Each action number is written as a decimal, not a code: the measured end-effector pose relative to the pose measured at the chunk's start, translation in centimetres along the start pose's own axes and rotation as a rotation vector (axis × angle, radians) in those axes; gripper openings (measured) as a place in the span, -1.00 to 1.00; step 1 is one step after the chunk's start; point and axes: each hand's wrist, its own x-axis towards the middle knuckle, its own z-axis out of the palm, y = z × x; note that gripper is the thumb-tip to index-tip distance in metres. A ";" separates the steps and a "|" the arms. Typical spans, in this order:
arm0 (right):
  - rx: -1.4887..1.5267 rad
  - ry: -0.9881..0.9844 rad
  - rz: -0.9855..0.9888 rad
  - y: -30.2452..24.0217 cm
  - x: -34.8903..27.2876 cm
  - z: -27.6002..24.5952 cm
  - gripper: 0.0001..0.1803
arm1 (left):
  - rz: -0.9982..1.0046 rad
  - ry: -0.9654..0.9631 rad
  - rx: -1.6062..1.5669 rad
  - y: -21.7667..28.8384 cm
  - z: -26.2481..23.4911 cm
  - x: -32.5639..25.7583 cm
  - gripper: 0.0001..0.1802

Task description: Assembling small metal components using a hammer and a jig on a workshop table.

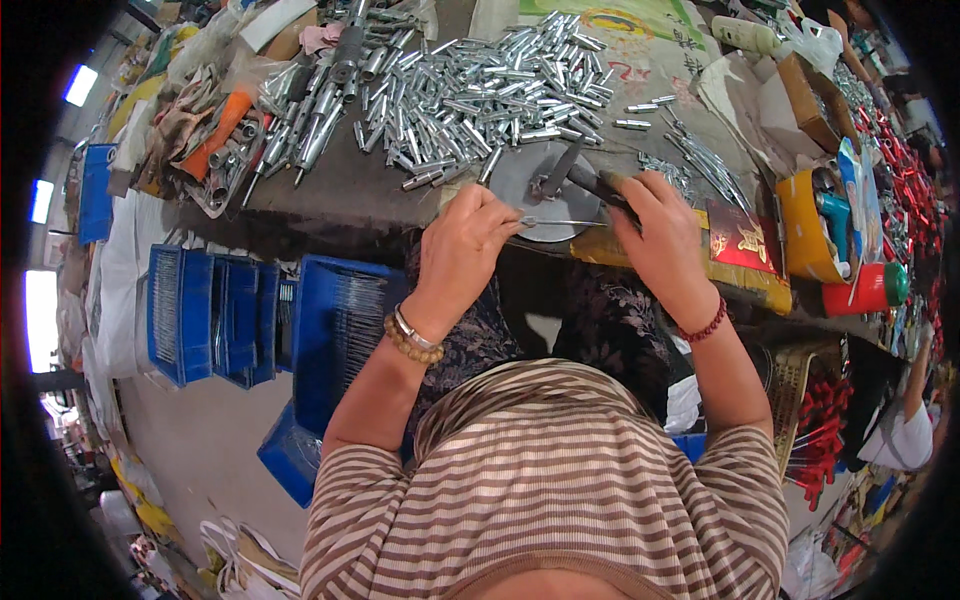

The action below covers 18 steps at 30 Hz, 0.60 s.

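My left hand (pixel 465 240) is closed in a pinch on a thin metal rod (pixel 572 222), which points right over the near edge of a round grey metal disc (pixel 513 178). My right hand (pixel 660 225) is wrapped round the dark handle of a hammer (pixel 597 186). The hammer's head is over the disc, close above the rod; whether it touches the disc I cannot tell. Just beyond the disc spreads a large heap of shiny metal sleeves (pixel 480 95). Several long thin rods (pixel 705 160) lie to the right of the disc, beside a small pile of little metal parts (pixel 665 172).
Large metal tools (pixel 325 100) and an orange cone-shaped piece (pixel 218 132) lie at the bench's left. Blue bins (pixel 318 330) holding thin rods stand below left. At right are a red card (pixel 742 240), a yellow container (pixel 808 225), a red jar (pixel 858 290) and red-handled parts (pixel 825 425).
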 end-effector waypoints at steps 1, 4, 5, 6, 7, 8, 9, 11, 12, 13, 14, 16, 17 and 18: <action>0.110 0.008 0.071 -0.8 -0.3 -0.5 -0.64 | 0.012 0.006 -0.008 -0.1 0.0 0.0 -0.88; 0.106 -0.048 0.020 -2.5 -0.9 -1.7 -0.64 | -0.001 0.002 0.000 -0.1 0.1 -0.1 -0.88; 0.106 -0.047 0.022 -2.9 -1.1 -1.6 -0.64 | -0.001 0.000 0.000 -0.1 0.1 -0.1 -0.88; 0.111 0.015 -0.009 -3.2 -1.3 -1.6 -0.65 | 0.000 -0.008 0.000 -0.1 0.0 -0.1 -0.88; 0.116 0.078 -0.041 -3.4 -1.4 -1.5 -0.65 | 0.001 -0.015 -0.001 -0.1 0.0 0.0 -0.88; 0.115 0.079 -0.038 -3.3 -1.5 -1.4 -0.65 | 0.002 -0.017 -0.002 -0.1 0.0 0.0 -0.88; 0.056 0.020 -0.080 -3.2 -1.7 -1.2 -0.65 | 0.005 -0.018 0.005 0.0 0.0 0.0 -0.88; -0.002 -0.039 -0.122 -3.3 -1.8 -1.3 -0.64 | 0.008 -0.019 0.011 0.0 0.0 0.1 -0.88; -0.049 -0.057 -0.125 -3.5 -1.6 -1.7 -0.66 | 0.009 -0.017 0.026 0.0 0.0 0.0 -0.88; -0.096 -0.075 -0.129 -3.7 -1.5 -2.0 -0.67 | 0.009 -0.015 0.039 0.0 0.0 0.0 -0.88; -0.095 -0.077 -0.131 -4.0 -1.3 -2.2 -0.67 | 0.006 -0.014 0.040 -0.1 0.1 -0.1 -0.88; -0.027 0.043 -0.110 -4.5 -1.1 -2.3 -0.70 | 0.023 0.004 -0.015 -0.5 0.2 -0.2 -0.88; -0.028 0.041 -0.110 -4.5 -1.2 -2.2 -0.70 | 0.022 0.004 -0.017 -0.5 0.3 -0.2 -0.88; 0.020 0.086 -0.128 -4.4 -1.3 -2.0 -0.70 | 0.005 0.002 -0.032 -0.4 0.3 -0.2 -0.88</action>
